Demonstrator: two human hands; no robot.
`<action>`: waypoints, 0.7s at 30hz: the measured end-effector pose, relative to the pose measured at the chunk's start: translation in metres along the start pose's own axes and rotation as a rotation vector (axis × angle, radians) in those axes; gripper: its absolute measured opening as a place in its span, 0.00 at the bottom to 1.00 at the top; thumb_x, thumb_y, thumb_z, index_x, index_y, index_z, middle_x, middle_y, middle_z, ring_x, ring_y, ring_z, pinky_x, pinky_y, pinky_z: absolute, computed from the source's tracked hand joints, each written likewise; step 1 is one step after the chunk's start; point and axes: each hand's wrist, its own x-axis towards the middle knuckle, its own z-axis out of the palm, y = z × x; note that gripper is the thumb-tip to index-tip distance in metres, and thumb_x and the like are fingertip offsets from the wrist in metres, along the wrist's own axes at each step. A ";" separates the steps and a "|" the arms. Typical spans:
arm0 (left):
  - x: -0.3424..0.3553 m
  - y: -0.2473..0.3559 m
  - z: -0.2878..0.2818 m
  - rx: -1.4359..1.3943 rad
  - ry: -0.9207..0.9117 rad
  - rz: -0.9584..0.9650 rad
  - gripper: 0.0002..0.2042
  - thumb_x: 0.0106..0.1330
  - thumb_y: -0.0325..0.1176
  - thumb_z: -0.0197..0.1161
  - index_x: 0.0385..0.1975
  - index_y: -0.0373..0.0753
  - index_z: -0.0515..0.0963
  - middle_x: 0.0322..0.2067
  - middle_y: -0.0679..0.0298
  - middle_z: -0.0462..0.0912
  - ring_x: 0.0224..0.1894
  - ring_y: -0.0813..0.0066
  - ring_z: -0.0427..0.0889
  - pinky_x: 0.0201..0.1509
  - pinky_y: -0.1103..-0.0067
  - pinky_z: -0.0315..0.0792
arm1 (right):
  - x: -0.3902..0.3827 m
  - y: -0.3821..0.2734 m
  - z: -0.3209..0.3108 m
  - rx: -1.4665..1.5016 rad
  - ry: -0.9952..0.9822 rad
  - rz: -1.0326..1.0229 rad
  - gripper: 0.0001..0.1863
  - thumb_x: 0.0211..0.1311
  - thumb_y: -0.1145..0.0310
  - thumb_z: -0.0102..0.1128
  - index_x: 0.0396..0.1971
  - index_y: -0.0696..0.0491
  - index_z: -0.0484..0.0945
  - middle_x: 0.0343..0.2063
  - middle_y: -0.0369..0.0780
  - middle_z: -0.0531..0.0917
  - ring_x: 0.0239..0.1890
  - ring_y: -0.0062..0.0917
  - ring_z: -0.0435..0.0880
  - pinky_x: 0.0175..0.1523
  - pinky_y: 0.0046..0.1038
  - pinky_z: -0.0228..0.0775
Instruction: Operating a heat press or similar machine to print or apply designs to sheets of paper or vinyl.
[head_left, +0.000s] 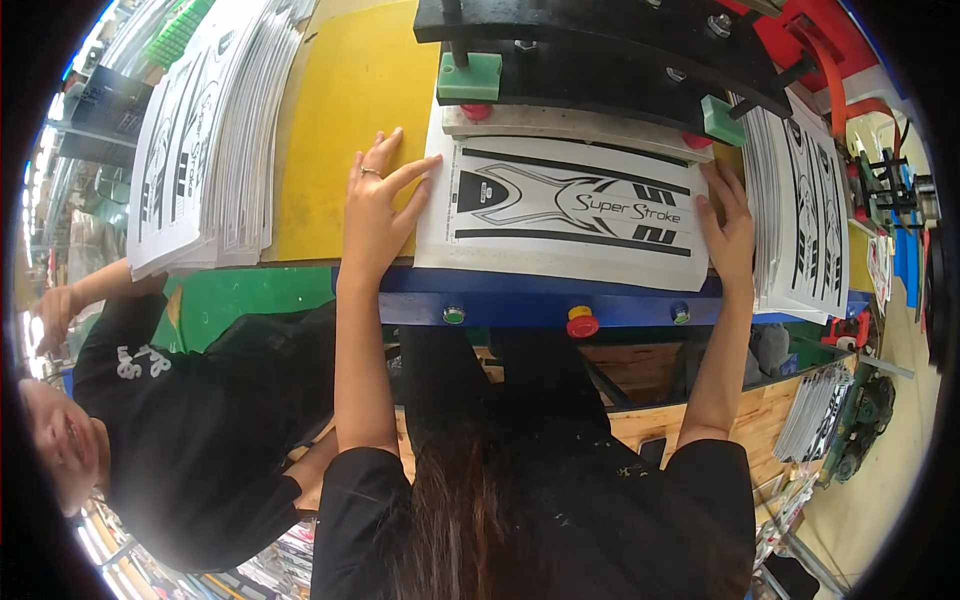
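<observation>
A white printed sheet (570, 212) with a black graphic lies flat on the press bed, its far edge tucked just under the black press head (600, 45) and its near edge at the blue front rail (550, 300). The step in hand looks like squaring the sheet on the bed: the left hand (375, 200) lies flat with fingers spread, fingertips on the sheet's left edge and palm over the yellow table (340, 110), while the right hand (730, 225) presses open against the right edge. Neither grip closes on anything; both are flat and wide. The next move seems to call for both hands to come clear of the bed, since the head hangs right above the sheet. A thick stack of printed sheets (200, 130) sits to the left and another stack (805, 210) just beside the right hand. Buttons (581, 322) dot the rail. The far edge of the sheet is hidden, and a person in black (190, 440) at lower left is partly cut off.
</observation>
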 end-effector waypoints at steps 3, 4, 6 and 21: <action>-0.001 0.001 -0.003 0.020 0.004 -0.009 0.12 0.61 0.36 0.63 0.45 0.55 0.84 0.60 0.50 0.72 0.66 0.53 0.66 0.73 0.59 0.51 | 0.002 -0.004 0.004 -0.041 0.014 0.001 0.23 0.61 0.66 0.58 0.58 0.52 0.75 0.63 0.52 0.68 0.66 0.46 0.66 0.69 0.38 0.56; -0.001 0.000 -0.002 0.018 0.002 -0.010 0.12 0.61 0.36 0.63 0.45 0.55 0.84 0.60 0.50 0.72 0.66 0.53 0.66 0.73 0.59 0.51 | 0.002 -0.004 0.005 -0.042 0.012 0.002 0.23 0.61 0.66 0.58 0.58 0.52 0.75 0.63 0.52 0.68 0.66 0.46 0.66 0.69 0.38 0.56; 0.000 0.000 -0.001 0.030 -0.001 -0.003 0.14 0.60 0.33 0.63 0.46 0.53 0.84 0.61 0.53 0.71 0.67 0.53 0.66 0.72 0.60 0.52 | 0.002 -0.002 0.005 -0.072 0.023 0.008 0.22 0.62 0.66 0.57 0.57 0.52 0.75 0.63 0.51 0.68 0.67 0.45 0.65 0.69 0.38 0.55; 0.001 -0.003 0.002 0.023 0.014 0.012 0.13 0.62 0.37 0.62 0.46 0.55 0.84 0.60 0.50 0.72 0.66 0.53 0.67 0.72 0.59 0.51 | 0.003 0.005 0.005 -0.052 0.001 -0.011 0.25 0.61 0.67 0.57 0.59 0.53 0.73 0.64 0.50 0.67 0.67 0.45 0.64 0.70 0.36 0.54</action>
